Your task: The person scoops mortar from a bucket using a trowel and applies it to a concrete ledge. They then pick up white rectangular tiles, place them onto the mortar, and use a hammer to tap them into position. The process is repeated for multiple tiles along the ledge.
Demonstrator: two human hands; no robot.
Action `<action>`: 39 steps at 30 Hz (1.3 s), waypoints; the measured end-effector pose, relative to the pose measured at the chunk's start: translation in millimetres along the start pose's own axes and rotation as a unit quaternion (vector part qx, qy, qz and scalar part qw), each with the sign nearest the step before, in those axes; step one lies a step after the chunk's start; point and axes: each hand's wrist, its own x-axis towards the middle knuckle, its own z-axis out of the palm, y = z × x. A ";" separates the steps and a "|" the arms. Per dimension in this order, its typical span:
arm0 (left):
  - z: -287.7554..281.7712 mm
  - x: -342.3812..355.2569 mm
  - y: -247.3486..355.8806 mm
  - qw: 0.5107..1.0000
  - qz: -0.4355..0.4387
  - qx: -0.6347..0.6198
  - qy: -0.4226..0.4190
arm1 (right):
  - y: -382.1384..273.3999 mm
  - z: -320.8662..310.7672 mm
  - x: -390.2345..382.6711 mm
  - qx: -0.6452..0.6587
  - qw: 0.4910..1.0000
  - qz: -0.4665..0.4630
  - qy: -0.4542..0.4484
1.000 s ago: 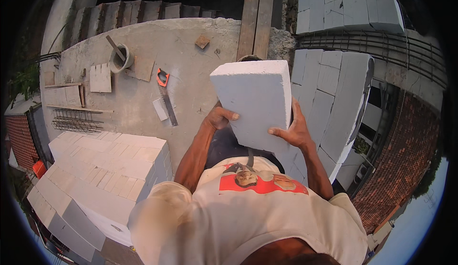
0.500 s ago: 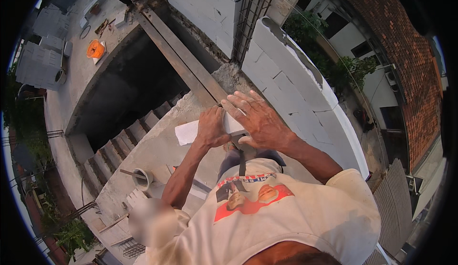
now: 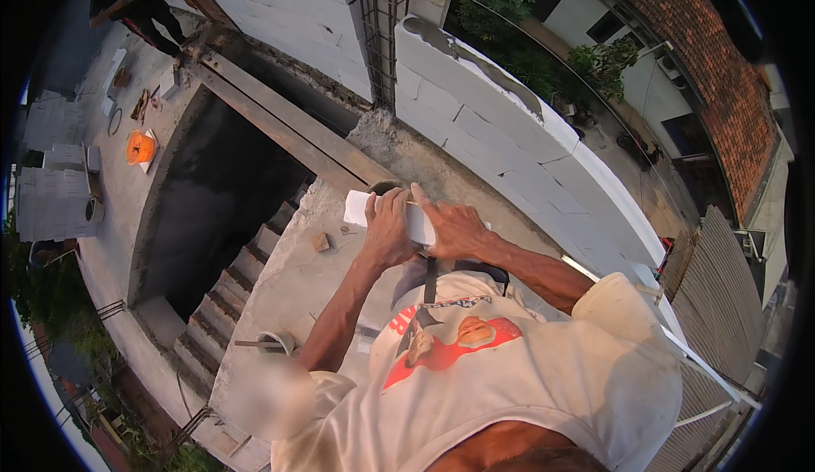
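A white lightweight block [image 3: 420, 224] is held in front of my waist, its far-left end sticking out past my fingers. My left hand [image 3: 388, 233] is closed over the block's left part, fingers bent across its top. On the other end, my right hand [image 3: 457, 233] grips the block, with the index finger pointing forward along it. Just beyond my fingertips shows a small dark rounded thing [image 3: 386, 188], partly hidden, whose kind I cannot make out.
A stairwell opening with concrete steps [image 3: 233, 298] lies to the left, crossed at its far side by long beams [image 3: 280, 124]. A low curved white block wall [image 3: 501, 145] runs along the right. A bucket [image 3: 276, 342], an orange tub [image 3: 141, 148] and another person [image 3: 144, 14] stand left.
My right hand has gone from lying with stretched fingers over the block to gripping its end. The view has shifted, so more of the other person shows.
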 end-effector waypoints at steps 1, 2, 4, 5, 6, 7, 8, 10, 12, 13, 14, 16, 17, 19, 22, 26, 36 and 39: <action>-13.7 0.6 12.7 0.996 -0.029 -0.017 0.079 | 9.6 -16.3 -10.2 0.009 1.000 0.021 0.012; -29.2 -2.4 14.1 0.991 -0.044 -0.026 0.123 | 17.3 -32.0 -21.8 0.020 0.999 0.040 0.023; -37.9 -9.1 -5.2 0.968 -0.083 -0.062 0.229 | 30.2 -73.5 -49.1 0.042 0.994 0.071 0.078; -29.1 -14.8 -21.9 0.947 -0.109 -0.088 0.289 | 24.9 -104.7 -65.9 0.050 0.990 0.078 0.106; -9.4 -23.4 -46.3 0.937 -0.150 -0.106 0.298 | 17.2 -139.2 -83.4 0.058 0.986 0.082 0.137; 17.0 -35.1 -72.7 0.924 -0.191 -0.124 0.307 | 11.5 -172.0 -99.5 0.070 0.979 0.086 0.172; 39.4 -47.7 -95.4 0.920 -0.251 -0.170 0.249 | 9.9 -199.1 -114.4 0.089 0.970 0.088 0.209; 82.0 -74.9 -132.5 0.901 -0.337 -0.225 0.155 | 10.4 -247.6 -134.8 0.074 0.942 0.041 0.325; 113.4 -85.4 -144.3 0.896 -0.367 -0.241 0.067 | 25.3 -298.7 -152.7 0.025 0.922 0.068 0.379; 124.2 -88.1 -146.5 0.895 -0.376 -0.240 0.026 | 31.8 -322.3 -158.4 0.007 0.911 0.094 0.402; 138.7 -96.3 -151.0 0.895 -0.380 -0.232 0.019 | 34.0 -344.3 -157.9 0.000 0.900 0.140 0.413; 163.0 -107.2 -158.5 0.877 -0.410 -0.250 -0.009 | 51.9 -369.7 -146.9 -0.025 0.886 0.153 0.438; 173.6 -109.2 -159.5 0.855 -0.437 -0.279 -0.028 | 64.4 -381.2 -137.3 -0.045 0.883 0.116 0.453; 197.2 -125.8 -160.9 0.828 -0.470 -0.302 -0.050 | 100.4 -403.1 -116.8 -0.087 0.886 0.067 0.450; 215.3 -142.1 -149.5 0.811 -0.496 -0.310 -0.026 | 144.4 -407.4 -74.7 -0.077 0.913 0.060 0.396; 213.1 -142.4 -108.0 0.774 -0.513 -0.370 0.005 | 212.4 -391.5 -17.3 -0.035 0.943 0.015 0.331; 198.6 -40.9 -71.5 0.739 -0.555 -0.377 0.064 | 211.9 -358.0 89.6 0.044 0.972 -0.018 0.231; 183.8 -16.3 -55.6 0.721 -0.555 -0.390 0.145 | 207.6 -351.6 109.6 0.035 0.974 -0.007 0.225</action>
